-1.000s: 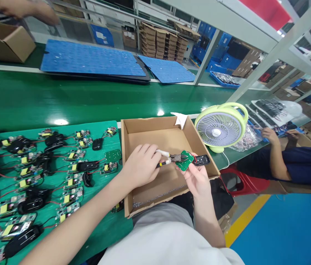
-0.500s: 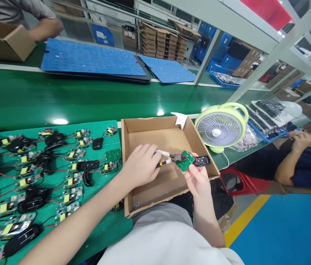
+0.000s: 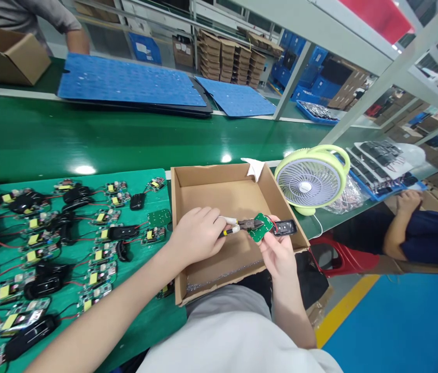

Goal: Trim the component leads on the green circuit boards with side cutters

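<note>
Toward the carton's (image 3: 211,177) right edge, pliers (image 3: 247,224), clamped in the left hand (image 3: 198,232), were squeezed narrower, suggesting a bite on the circuit board (image 3: 258,234) pinched by the right hand (image 3: 279,249).

There's a clear way down into the far half of the open carton (image 3: 214,194), and beyond its far wall runs a broad lane of green surface (image 3: 144,137). Over its middle, though, left hand (image 3: 198,234), pliers (image 3: 250,224) and right hand (image 3: 279,254) bar the way; wired boards (image 3: 104,234) crowd its left, a fan (image 3: 312,184) its right.
</note>
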